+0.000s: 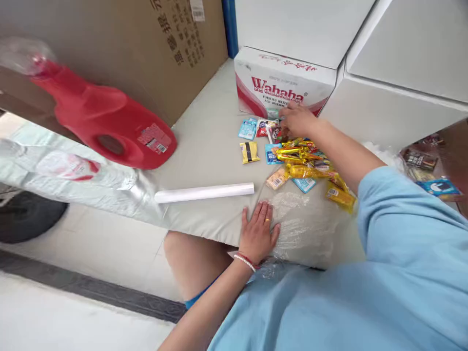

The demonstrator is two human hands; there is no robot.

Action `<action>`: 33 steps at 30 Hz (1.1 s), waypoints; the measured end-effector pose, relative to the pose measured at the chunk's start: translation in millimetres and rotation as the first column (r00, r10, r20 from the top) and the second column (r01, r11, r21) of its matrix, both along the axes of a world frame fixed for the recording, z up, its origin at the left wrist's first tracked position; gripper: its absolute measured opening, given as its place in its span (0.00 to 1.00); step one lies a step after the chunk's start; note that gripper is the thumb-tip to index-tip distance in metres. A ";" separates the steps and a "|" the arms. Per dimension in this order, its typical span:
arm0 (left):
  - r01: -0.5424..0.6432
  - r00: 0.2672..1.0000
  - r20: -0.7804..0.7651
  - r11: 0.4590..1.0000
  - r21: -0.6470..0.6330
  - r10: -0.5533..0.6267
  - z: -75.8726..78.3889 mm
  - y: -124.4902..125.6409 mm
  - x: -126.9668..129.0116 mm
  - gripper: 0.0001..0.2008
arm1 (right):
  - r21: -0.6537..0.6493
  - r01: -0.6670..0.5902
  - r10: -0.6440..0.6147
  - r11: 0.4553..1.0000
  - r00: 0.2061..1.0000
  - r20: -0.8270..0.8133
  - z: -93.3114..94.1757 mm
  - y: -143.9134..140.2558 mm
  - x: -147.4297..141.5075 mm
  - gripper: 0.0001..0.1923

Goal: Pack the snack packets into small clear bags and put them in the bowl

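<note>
The pile of small snack packets point(303, 163) lies on the grey surface point(208, 141), in front of the Wahaha box point(281, 83). The right hand point(298, 121) reaches to the far end of the pile; its fingers are bent down onto a packet, but I cannot tell if they grip it. The left hand point(258, 234) lies flat with fingers spread, pressing the edge of a clear plastic bag point(303, 224) near the surface edge. A white roll point(204, 193) lies just beside it. The blue sleeve hides part of the pile.
</note>
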State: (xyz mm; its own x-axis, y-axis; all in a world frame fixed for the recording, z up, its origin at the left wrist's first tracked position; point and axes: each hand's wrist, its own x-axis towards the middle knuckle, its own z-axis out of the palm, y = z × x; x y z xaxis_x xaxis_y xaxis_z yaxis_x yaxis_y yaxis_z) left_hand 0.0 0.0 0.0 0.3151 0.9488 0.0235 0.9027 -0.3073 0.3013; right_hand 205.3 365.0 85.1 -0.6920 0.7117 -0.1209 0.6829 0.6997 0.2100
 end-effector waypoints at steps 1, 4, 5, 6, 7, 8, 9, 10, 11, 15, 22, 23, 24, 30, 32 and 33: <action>-0.001 1.000 -0.005 1.000 0.000 0.001 0.2 0.1 0.4 0.31 | -0.025 0.014 -0.013 1.000 1.000 0.014 -3.6 1.8 -7.7 0.14; -0.001 1.000 -0.011 1.000 0.000 0.001 0.5 0.0 1.3 0.31 | -0.056 0.069 -0.067 0.996 0.997 0.036 -13.4 6.9 -24.3 0.17; -0.001 1.000 -0.009 1.000 0.001 0.001 0.4 -0.1 1.5 0.31 | -0.045 0.098 -0.097 0.994 0.995 0.034 -16.1 8.4 -26.6 0.19; 0.000 1.000 -0.005 1.000 0.003 0.000 0.3 -0.3 1.7 0.31 | -0.031 0.124 -0.123 0.992 0.992 0.032 -18.3 9.5 -27.2 0.21; -0.001 1.000 -0.002 1.000 0.006 0.001 0.2 -0.5 1.9 0.31 | -0.021 0.145 -0.144 0.989 0.989 0.033 -19.5 10.1 -26.4 0.23; -0.002 1.000 0.001 1.000 0.009 0.002 0.1 -0.7 2.1 0.31 | -0.018 0.160 -0.159 0.987 0.986 0.041 -19.6 9.8 -24.6 0.24; -0.004 1.000 0.002 1.000 0.014 0.004 0.0 -0.8 2.2 0.31 | -0.022 0.167 -0.166 0.986 0.985 0.050 -18.1 8.0 -22.3 0.24; -0.007 1.000 0.002 1.000 0.018 0.007 -0.1 -1.0 2.2 0.31 | -0.025 0.164 -0.163 0.986 0.986 0.048 -14.9 4.2 -19.7 0.23; -0.010 1.000 0.001 1.000 0.021 0.010 -0.1 -1.0 2.2 0.31 | -0.018 0.151 -0.151 0.988 0.988 0.022 -10.0 -2.3 -17.1 0.21; -0.005 1.000 0.009 1.000 0.022 0.005 -0.4 -1.1 1.8 0.32 | 0.067 0.150 -0.124 0.986 0.947 -0.296 23.7 -63.1 -6.8 0.22; 0.014 1.000 0.017 1.000 0.026 -0.014 -2.7 -1.5 1.3 0.32 | -0.236 0.217 -0.300 0.947 0.859 -0.415 39.6 -251.5 9.6 0.17; 0.014 1.000 0.015 0.999 0.030 -0.015 -2.9 -1.5 1.5 0.32 | -0.232 0.245 -0.321 0.941 0.864 -0.388 30.4 -276.1 9.4 0.15; 0.017 1.000 0.012 0.999 0.033 -0.017 -3.1 -1.5 1.6 0.31 | -0.212 0.272 -0.333 0.939 0.872 -0.358 19.5 -298.6 8.7 0.15; 0.010 1.000 -0.025 0.998 0.054 -0.008 -4.4 -1.2 2.5 0.29 | -0.291 0.214 -0.330 0.932 0.834 -0.442 -34.3 -377.6 12.0 0.19; 0.007 0.999 -0.037 0.998 0.058 -0.005 -5.1 -0.6 2.9 0.29 | -0.339 0.212 -0.380 0.917 0.726 -0.573 -40.9 -379.3 19.6 0.18; 0.004 0.999 -0.041 0.998 0.058 -0.002 -5.5 -0.3 3.2 0.29 | -0.355 0.222 -0.405 0.908 0.684 -0.607 -43.1 -376.3 23.2 0.19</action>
